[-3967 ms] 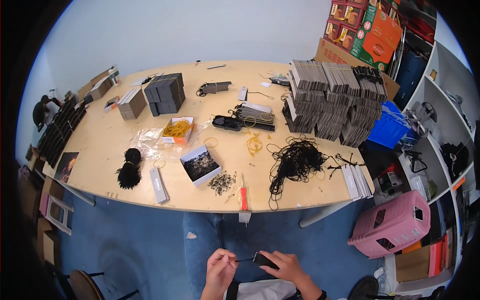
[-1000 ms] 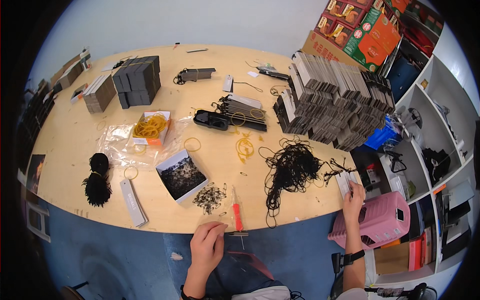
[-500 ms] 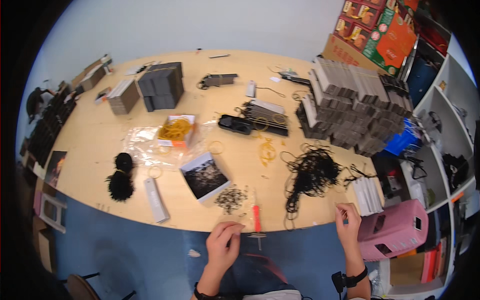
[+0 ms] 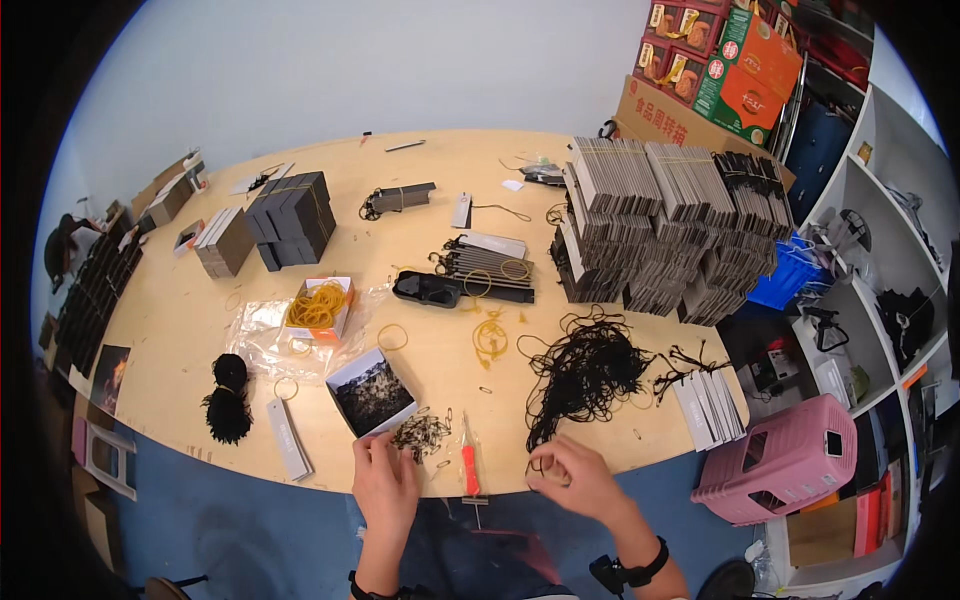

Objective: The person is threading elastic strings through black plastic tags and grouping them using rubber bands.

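1. At the near edge of the table (image 4: 450, 375), in the head view, the left hand (image 4: 388, 485) has its fingers bent downward, the tips touching the near-left side of a pile of small pins (image 4: 422, 432). Whether a pin is caught between them, I cannot tell.
2. Just beyond the left hand's fingertips stands an open white box (image 4: 352, 370) with dark contents.
3. Left of the left hand lies a grey tag (image 4: 289, 440), and farther left a tied black bundle (image 4: 229, 400).
4. Well beyond the left hand are yellow rubber bands (image 4: 318, 305) in a small box.
5. Between the two hands lies a red-handled tool (image 4: 469, 465).
6. Over the table edge, the right hand (image 4: 575, 478) is curled, thumb and fingers close together, at the near end of the black cords (image 4: 585, 370). Whether it grips one, I cannot tell.
7. To the right hand's right lie fanned white tags (image 4: 708, 410); beyond it rise stacked grey cards (image 4: 670, 220).
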Available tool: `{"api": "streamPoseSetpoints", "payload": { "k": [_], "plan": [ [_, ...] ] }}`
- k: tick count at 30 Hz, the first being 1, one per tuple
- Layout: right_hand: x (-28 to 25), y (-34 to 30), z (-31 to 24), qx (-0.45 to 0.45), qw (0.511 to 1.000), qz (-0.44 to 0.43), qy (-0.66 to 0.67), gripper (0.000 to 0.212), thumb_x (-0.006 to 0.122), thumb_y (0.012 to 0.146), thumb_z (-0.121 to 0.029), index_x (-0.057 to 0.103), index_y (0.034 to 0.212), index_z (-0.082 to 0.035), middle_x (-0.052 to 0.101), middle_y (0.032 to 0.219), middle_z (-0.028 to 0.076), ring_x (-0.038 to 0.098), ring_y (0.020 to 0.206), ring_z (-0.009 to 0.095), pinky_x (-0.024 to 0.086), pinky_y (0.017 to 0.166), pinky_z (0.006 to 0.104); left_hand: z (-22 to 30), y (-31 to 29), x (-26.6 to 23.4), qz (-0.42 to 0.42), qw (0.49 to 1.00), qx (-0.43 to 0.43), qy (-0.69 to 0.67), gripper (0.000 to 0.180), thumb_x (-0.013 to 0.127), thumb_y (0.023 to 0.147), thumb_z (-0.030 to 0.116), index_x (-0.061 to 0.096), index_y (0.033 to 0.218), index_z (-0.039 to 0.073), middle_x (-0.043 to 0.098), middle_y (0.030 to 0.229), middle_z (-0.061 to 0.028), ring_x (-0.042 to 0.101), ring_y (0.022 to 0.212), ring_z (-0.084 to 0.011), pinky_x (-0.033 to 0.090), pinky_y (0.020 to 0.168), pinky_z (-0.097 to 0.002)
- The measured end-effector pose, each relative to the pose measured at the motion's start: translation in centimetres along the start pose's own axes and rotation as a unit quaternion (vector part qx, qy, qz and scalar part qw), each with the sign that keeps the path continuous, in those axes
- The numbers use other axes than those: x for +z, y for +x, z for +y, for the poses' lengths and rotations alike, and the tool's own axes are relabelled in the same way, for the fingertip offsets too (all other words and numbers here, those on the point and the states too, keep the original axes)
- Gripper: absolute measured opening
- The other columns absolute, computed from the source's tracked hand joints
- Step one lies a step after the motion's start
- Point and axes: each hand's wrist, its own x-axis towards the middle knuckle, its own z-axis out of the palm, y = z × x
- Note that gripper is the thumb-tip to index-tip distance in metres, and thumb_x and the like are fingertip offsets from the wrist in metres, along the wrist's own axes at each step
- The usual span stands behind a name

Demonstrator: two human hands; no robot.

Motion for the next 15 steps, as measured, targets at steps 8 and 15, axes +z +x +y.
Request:
{"api": "streamPoseSetpoints", "payload": {
  "k": [8,15],
  "plan": [
    [1.3,-0.8,1.1,-0.04,0.995,0.006,-0.088,0.028,0.074,0.076,-0.035,0.06,0.087,-0.013,0.054,0.08,-0.001,0.059,0.073,0.017,0.047,0.058,0.0301,-0.4,0.8,0.7,-0.03,1.0,-0.008,0.005,0.012,0.062,0.085,0.01,0.058,0.096,0.005,0.054,0.094,-0.0127,0.059,0.074,-0.0354,0.047,0.061,-0.0439],
    [1.5,-1.0,1.3,-0.051,0.995,0.014,-0.079,0.024,0.074,0.077,-0.031,0.059,0.084,-0.013,0.053,0.078,-0.002,0.059,0.071,0.016,0.046,0.057,0.0297,-0.5,0.6,1.3,-0.041,0.998,-0.038,0.039,0.011,0.062,0.085,0.011,0.053,0.087,0.007,0.053,0.091,-0.0106,0.058,0.074,-0.0357,0.045,0.059,-0.0455]
  ]
}}
